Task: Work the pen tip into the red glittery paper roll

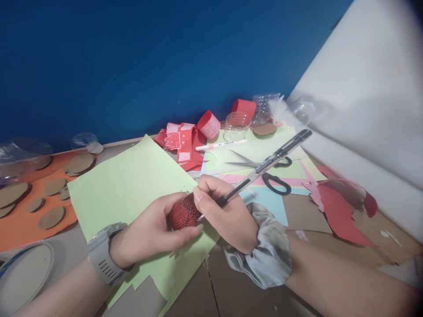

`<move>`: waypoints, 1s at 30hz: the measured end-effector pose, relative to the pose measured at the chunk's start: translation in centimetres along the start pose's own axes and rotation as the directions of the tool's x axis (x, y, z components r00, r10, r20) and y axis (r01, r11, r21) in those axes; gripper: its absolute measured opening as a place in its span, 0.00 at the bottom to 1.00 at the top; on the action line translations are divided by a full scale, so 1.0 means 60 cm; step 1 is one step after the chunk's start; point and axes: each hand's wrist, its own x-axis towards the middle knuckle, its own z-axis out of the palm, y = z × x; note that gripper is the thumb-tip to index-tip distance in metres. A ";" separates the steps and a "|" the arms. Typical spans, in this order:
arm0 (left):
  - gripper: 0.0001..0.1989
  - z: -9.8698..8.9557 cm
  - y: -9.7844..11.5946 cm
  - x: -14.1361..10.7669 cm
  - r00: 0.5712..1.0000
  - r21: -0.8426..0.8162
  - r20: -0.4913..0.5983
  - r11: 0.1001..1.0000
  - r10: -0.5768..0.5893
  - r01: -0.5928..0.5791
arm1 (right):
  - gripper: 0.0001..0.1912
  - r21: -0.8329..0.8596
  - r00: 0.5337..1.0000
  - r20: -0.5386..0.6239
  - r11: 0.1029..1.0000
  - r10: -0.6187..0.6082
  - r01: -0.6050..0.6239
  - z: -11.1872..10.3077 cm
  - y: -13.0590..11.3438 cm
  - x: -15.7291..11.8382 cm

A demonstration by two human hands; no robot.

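My left hand [158, 224], with a grey watch on its wrist, grips a small rounded red piece [181, 213] covered in a black crosshatch pattern. It looks like red paper, but its full shape is partly hidden by my fingers. In my right hand [224, 211] is a black-and-clear pen [264, 166], slanting up to the right. The pen's lower end points at the red piece; whether it touches is hard to make out. Both hands are over a light green sheet of paper [115, 185]. A grey scrunchie [267, 246] circles my right wrist.
Black-handled scissors [277, 182] lie right of my hands beside a white marker [221, 145]. Behind are red paper rings [209, 124] and clear plastic cups [237, 127]. Cardboard discs [52, 217] rest on orange paper [26, 233] at left. Red paper scraps [340, 220] lie at right.
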 end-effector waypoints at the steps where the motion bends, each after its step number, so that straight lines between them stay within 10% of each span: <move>1: 0.12 0.000 0.000 0.000 1.000 0.005 0.001 1.000 0.001 -0.001 | 0.15 0.000 1.000 -0.003 1.000 0.003 -0.003 0.000 0.001 0.000; 30: 0.09 -0.001 0.004 0.000 0.997 0.036 0.029 0.997 0.074 -0.075 | 0.15 -0.076 0.991 0.018 0.988 -0.133 0.134 0.001 0.005 -0.009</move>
